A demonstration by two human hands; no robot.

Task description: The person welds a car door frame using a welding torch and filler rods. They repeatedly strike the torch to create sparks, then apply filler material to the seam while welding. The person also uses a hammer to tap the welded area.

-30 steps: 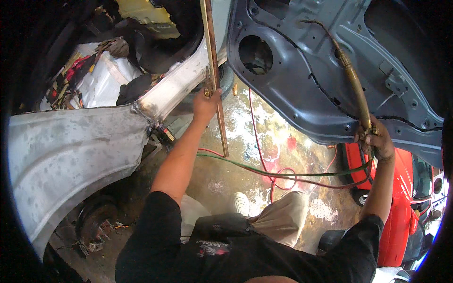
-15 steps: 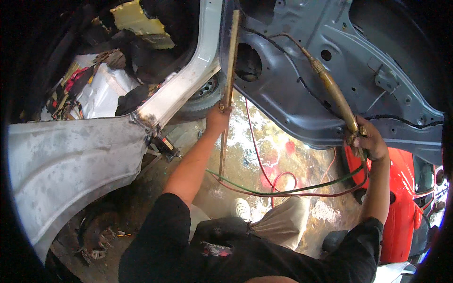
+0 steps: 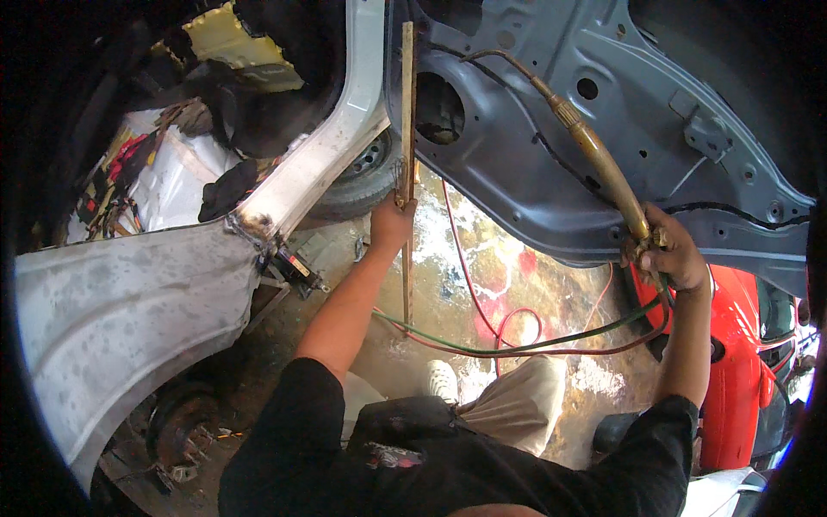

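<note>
My right hand (image 3: 672, 250) is closed round the valve end of a brass gas welding torch (image 3: 603, 159). The torch's thin bent tip points up and left, in front of the grey-blue inner panel of a car door (image 3: 551, 198). A green hose (image 3: 551, 342) and a red hose run from its lower end to the left. My left hand (image 3: 392, 222) grips a long, narrow strip (image 3: 408, 103), which stands nearly upright beside the door's edge. Something thin and small also shows at those fingers; its kind I cannot make out. No flame shows at the tip.
A bare grey car body panel (image 3: 129, 302) with a scorched corner (image 3: 256, 228) lies to the left. Behind it the car's interior (image 3: 172, 164) holds rags and scraps. A wheel (image 3: 366, 177) stands beyond my left hand. On the right is a red car (image 3: 732, 379). A red hose (image 3: 461, 250) loops across the floor.
The strip in my left hand has swung slightly left and more upright. The torch tip has shifted left and a little up. The view has moved a little; both hands keep their grip.
</note>
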